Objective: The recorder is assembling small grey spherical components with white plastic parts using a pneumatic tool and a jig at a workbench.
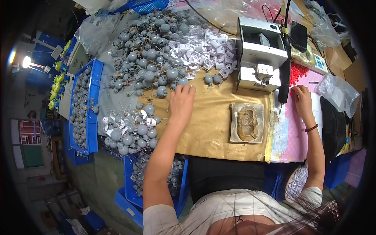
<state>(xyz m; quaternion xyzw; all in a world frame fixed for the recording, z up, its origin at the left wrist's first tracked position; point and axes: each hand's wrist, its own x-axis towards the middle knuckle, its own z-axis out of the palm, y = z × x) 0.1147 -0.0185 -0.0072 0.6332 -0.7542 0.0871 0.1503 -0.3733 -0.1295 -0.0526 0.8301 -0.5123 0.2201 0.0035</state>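
Observation:
My left hand [182, 102] reaches to the near edge of a large heap of grey balls with thin wires [149, 55]. Its fingers are curled together against one grey ball [183, 81], whose near side they cover. On the right, my right hand [302, 100] is bent down over the pink sheet, beside a pile of small red pieces [298, 73]. Its fingers are pinched, and a speck of red shows at the fingertips. Between the hands lies a square metal block [247, 122] with a rounded hollow in it.
White plastic parts [207, 49] are heaped beside the grey balls. A white and black machine [260, 55] stands at the back, with cables above it. Blue crates [94, 109] of grey balls are at the left and below the table edge. A clear plastic bag [338, 92] lies at right.

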